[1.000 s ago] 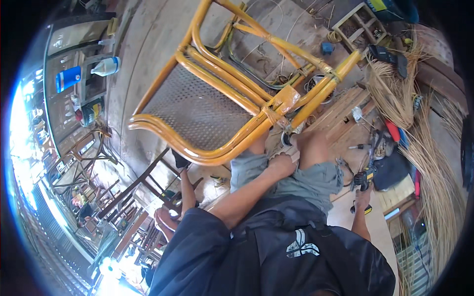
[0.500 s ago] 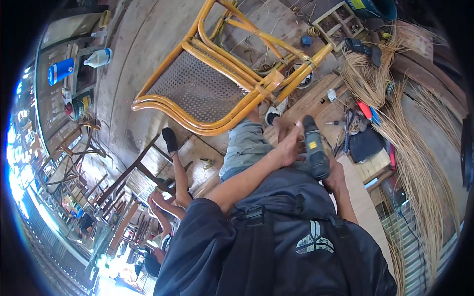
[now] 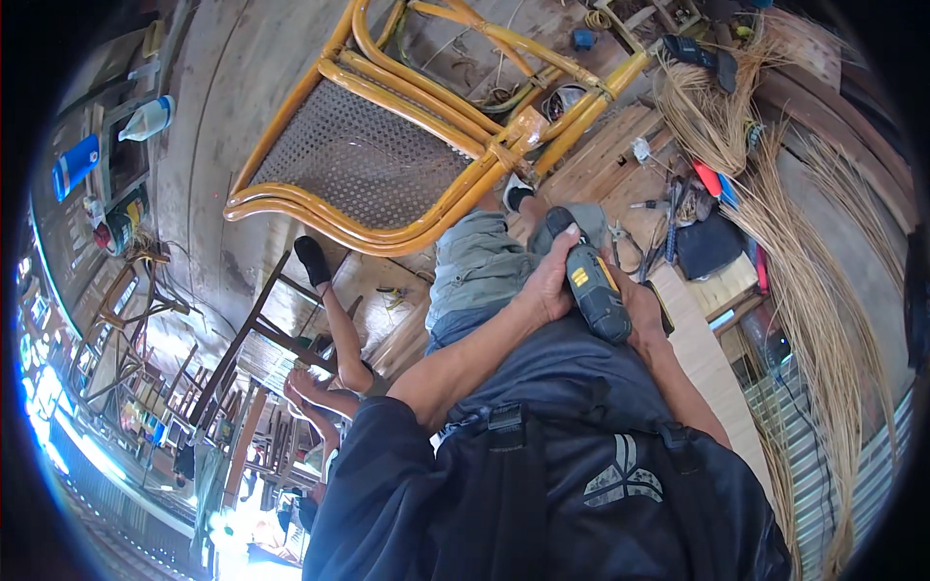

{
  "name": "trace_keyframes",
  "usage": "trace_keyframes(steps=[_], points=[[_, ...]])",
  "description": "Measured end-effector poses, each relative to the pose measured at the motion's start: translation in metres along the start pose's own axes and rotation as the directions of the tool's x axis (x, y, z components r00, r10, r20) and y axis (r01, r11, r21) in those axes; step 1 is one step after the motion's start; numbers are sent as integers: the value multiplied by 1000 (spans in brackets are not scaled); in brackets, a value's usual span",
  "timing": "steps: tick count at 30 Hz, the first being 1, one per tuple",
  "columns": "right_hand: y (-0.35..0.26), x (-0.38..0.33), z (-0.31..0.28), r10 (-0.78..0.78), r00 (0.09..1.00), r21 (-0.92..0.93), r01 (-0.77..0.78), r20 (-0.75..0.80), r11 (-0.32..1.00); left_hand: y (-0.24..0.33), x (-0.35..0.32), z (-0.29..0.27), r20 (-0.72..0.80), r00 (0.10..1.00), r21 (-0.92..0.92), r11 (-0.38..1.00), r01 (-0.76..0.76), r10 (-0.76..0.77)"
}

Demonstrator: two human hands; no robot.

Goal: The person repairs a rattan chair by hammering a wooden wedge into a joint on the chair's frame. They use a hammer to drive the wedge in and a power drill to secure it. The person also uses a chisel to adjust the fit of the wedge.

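Drill (image 3: pixel 593 295): lay before the dark shirt (image 3: pixel 542 465), between 2 hands — 1.0 s earlier it had been well off to the right.
Left hand (image 3: pixel 548 281): had closed on the drill, thumb over its body.
Right hand (image 3: pixel 643 312): grasped its other side, fingers partly hidden.
Rattan chair (image 3: pixel 354 155): stood ahead, untouched.
Upshot: 1 tool seemingly occupied 2 hands — neither was spare.
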State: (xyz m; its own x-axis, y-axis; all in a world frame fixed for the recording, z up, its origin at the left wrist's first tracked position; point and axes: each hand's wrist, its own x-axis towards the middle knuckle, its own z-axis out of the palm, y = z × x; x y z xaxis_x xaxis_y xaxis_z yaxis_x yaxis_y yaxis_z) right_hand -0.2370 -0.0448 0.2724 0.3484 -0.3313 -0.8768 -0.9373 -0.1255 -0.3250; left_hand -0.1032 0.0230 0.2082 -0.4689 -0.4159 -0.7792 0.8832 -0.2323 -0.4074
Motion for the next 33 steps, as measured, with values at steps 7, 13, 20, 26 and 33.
trace_keyframes(steps=[7, 13, 20, 26, 33], points=[[-9, 9, -3, 172, 979, -130, -158, 105, 979, 9, 3, -5, 19, 1000, -37, 999, 13, -13], [-19, 11, -15, 132, 988, -61, -127, 83, 990, 14, 6, -3, 8, 1000, -45, 999, -18, 18], [-22, 19, -21, 107, 990, -135, -95, 87, 986, 21, 7, 2, -4, 1000, -85, 996, -12, 12], [23, 31, 12, 24, 996, -23, -23, 88, 999, 22, 4, 7, -46, 998, -34, 998, -46, 44], [-28, 23, -24, 128, 985, -202, -103, 113, 974, 22, 10, 5, -49, 997, -33, 997, -65, 63]])
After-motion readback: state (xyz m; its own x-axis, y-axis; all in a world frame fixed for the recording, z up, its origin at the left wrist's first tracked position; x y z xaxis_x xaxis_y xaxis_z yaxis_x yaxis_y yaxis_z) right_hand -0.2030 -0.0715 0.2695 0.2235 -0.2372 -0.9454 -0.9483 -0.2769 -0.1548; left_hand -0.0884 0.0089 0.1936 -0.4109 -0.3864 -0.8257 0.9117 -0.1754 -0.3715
